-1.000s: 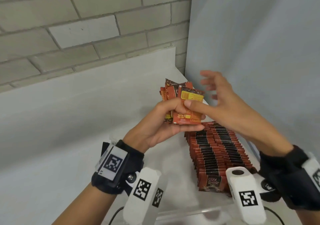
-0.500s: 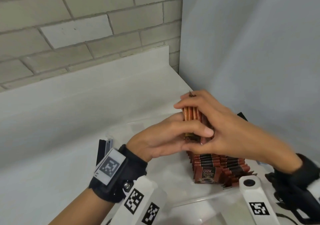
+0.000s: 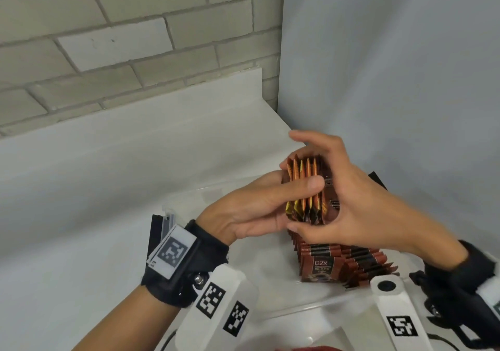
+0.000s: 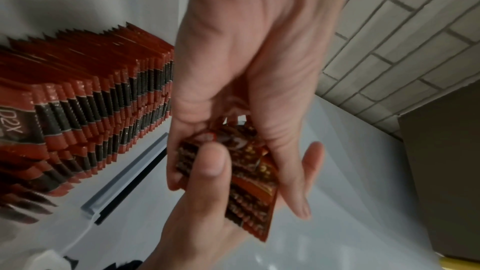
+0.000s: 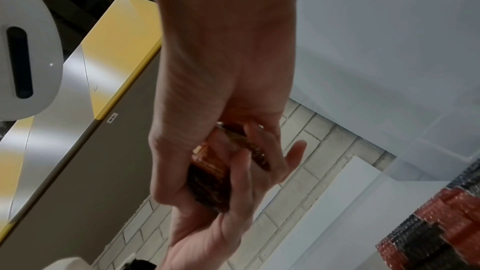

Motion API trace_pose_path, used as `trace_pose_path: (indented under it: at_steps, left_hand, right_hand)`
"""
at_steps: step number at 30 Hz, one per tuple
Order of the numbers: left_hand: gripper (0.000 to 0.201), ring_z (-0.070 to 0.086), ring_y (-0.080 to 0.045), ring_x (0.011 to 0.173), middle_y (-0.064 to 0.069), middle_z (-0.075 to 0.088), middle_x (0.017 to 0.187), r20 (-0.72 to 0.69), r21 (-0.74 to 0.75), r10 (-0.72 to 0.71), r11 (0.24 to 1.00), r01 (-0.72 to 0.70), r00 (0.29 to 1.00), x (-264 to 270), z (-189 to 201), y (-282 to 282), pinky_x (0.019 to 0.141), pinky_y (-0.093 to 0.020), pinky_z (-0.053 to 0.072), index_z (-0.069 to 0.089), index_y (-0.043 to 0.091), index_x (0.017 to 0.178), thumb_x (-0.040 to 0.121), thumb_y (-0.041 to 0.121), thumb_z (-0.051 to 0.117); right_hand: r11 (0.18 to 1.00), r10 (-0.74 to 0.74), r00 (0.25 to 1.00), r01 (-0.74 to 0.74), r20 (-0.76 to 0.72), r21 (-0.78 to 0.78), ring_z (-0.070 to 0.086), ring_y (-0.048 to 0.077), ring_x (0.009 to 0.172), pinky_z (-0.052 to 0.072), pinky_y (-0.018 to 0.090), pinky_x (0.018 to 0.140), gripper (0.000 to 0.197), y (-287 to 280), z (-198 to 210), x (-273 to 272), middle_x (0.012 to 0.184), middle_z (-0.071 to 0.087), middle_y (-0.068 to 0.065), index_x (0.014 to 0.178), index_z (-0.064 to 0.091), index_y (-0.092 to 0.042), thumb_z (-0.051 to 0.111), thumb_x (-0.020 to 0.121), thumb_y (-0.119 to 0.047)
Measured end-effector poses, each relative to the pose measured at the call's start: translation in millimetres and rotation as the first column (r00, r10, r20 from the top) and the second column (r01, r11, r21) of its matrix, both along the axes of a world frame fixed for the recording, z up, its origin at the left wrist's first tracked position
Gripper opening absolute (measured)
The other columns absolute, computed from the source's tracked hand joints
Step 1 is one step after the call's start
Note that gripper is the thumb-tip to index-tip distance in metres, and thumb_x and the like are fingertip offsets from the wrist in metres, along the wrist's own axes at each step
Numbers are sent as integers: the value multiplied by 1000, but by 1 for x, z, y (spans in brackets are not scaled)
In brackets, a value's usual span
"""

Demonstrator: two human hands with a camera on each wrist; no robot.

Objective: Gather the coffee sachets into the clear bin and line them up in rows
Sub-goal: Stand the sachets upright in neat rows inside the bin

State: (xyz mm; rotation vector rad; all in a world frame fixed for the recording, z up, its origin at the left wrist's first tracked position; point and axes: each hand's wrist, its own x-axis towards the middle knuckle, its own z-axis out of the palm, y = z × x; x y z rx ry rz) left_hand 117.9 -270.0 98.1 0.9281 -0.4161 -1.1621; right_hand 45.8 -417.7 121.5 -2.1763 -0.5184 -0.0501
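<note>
A small stack of orange-brown coffee sachets stands on edge between both hands, just above the rows. My left hand grips it from the left, thumb across its top. My right hand cups it from the right, thumb under its near end, index finger lifted. Below them two rows of red-and-black sachets stand upright in the clear bin. The left wrist view shows the held stack and the rows. In the right wrist view the stack lies between both palms.
A white counter runs along a brick wall; a grey panel closes the right side. A black-and-grey strip lies left of the bin. White marker-tagged wrist mounts sit at the bottom.
The fanned sachets were turned on edge and squared into a stack, then lowered towards the rows. My right hand came in to cup them; its index finger has now lifted off.
</note>
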Motion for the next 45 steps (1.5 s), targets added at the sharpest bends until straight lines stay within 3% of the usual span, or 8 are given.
trace_pose_path:
  at_steps: [9, 15, 21, 26, 32, 36, 40, 45]
  left_hand:
    - [56, 68, -7, 86, 2, 72, 88, 58, 94, -69, 994, 63, 996, -3, -5, -2, 77, -19, 53, 62, 7, 97, 64, 51, 70]
    - [18, 68, -13, 77, -6, 70, 82, 44, 83, -20, 996, 16, 999, 2, -14, -11, 68, -23, 55, 73, 14, 83, 66, 10, 75]
    - [35, 71, -29, 86, -18, 71, 96, -141, 18, 108, 994, -107, 984, 12, -24, -13, 73, -40, 59, 74, 7, 95, 67, 0, 53]
    - [36, 71, -29, 85, -15, 72, 98, -109, 40, 142, 990, -138, 984, 14, -28, -12, 71, -39, 59, 64, 9, 111, 79, 4, 50]
    - [29, 71, -25, 91, -14, 72, 103, -100, 64, 155, 987, -149, 983, 13, -30, -14, 75, -40, 59, 75, 12, 98, 70, 17, 76]
    - [59, 69, -27, 79, -17, 68, 92, -222, 39, 166, 986, -162, 961, 15, -35, -15, 74, -43, 58, 67, 1, 104, 63, 40, 83]
    - [36, 71, -30, 83, -19, 71, 98, -205, 21, 191, 981, -191, 960, 10, -35, -18, 69, -41, 59, 74, 3, 98, 65, 19, 77]
    - [31, 70, -28, 96, -18, 70, 108, -108, 50, 251, 968, -247, 962, 13, -38, -17, 80, -38, 58, 74, 5, 100, 70, 2, 67]
  right_hand:
    - [994, -31, 999, 29, -15, -107, 56, 5, 99, 42, 11, 78, 92, -9, -11, 1, 111, 46, -16, 140, 26, -36, 83, 69, -23]
    - [967, -74, 997, 73, 7, -243, 34, -8, 119, 26, 4, 98, 107, -12, -17, 3, 119, 34, -31, 145, 7, -49, 78, 65, -56]
    - [940, -314, 941, 327, -123, 98, 44, -8, 120, 39, 9, 98, 92, -28, -13, 2, 130, 45, -18, 140, 19, -45, 60, 64, -78]
    - [829, -395, 845, 497, -361, 256, 62, 0, 71, 51, 17, 71, 49, -40, -12, -8, 84, 67, -6, 116, 61, -20, 67, 71, -36]
    - [712, -409, 817, 564, -406, 418, 57, 3, 60, 47, 11, 57, 22, -38, -18, -18, 69, 67, -2, 94, 70, -9, 67, 74, -20]
    - [664, -508, 837, 531, -205, 526, 70, 14, 72, 55, 19, 74, 14, -39, -8, -27, 82, 74, 3, 89, 71, -10, 69, 75, -13]
    - [846, -442, 897, 408, 23, 343, 68, 12, 99, 52, 19, 88, 21, -35, -14, -39, 103, 70, 0, 96, 72, -9, 68, 76, -13]
    - [880, -357, 914, 398, -190, 260, 68, 11, 99, 52, 14, 83, 30, -37, -23, -47, 106, 71, -5, 105, 72, -16, 64, 83, 3]
